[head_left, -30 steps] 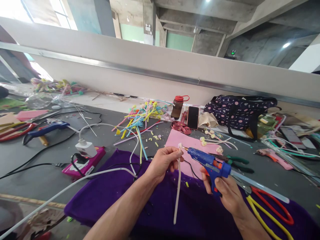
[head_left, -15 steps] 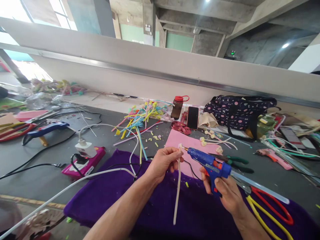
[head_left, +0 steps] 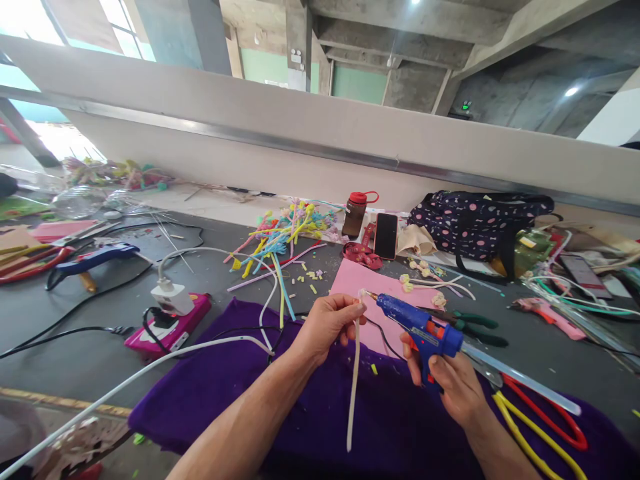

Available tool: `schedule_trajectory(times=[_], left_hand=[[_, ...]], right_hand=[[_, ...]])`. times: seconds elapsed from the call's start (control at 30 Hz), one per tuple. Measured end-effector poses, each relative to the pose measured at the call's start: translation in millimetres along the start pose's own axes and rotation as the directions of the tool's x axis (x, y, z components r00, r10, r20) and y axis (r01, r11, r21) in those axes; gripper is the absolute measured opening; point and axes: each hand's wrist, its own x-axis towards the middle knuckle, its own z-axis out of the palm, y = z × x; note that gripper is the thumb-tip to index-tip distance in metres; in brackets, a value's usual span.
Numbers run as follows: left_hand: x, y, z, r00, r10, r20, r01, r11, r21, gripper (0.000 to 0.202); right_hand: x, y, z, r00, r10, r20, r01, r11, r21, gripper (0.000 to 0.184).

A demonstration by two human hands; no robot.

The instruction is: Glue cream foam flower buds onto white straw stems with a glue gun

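Between the thumb and fingers of my left hand (head_left: 333,323) is a thin cream stem (head_left: 354,393), its long end hanging down over the purple cloth (head_left: 295,407). A small pale tip shows just above the pinch. My right hand (head_left: 453,383) is wrapped round the handle of a blue hot glue gun (head_left: 417,325), with a clear glue stick (head_left: 525,380) poking out of its back. The gun's nozzle points left and is at or very near the stem's tip; whether they touch I cannot tell. A pink sheet (head_left: 350,277) lies beyond both hands.
Red-and-yellow-handled scissors (head_left: 530,417) and green-handled pliers (head_left: 477,325) lie right. Coloured stems (head_left: 285,233) are heaped behind. A magenta power strip (head_left: 173,327) with cables sits left. Along the back stand a bottle (head_left: 354,217), a phone (head_left: 386,235) and a patterned bag (head_left: 475,223).
Almost nothing differs. The glue gun and the stem's top have shifted very slightly; both hands keep their holds.
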Motion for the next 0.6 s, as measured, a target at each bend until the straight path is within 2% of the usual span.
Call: schedule_trajectory(times=[0.23, 0.6], left_hand=[[-0.4, 0.6, 0.9, 1.000, 0.010, -0.018, -0.009, 1.000, 0.027, 0.030], [-0.1, 1.1, -0.8, 0.999, 0.034, -0.021, -0.034, 0.999, 0.001, 0.030]], right_hand=[[-0.7, -5.9, 2.8, 0.998, 0.067, 0.004, -0.066, 0.997, -0.027, 0.036], [-1.2, -0.4, 1.3, 0.999, 0.036, 0.032, -0.035, 0.999, -0.027, 0.037]])
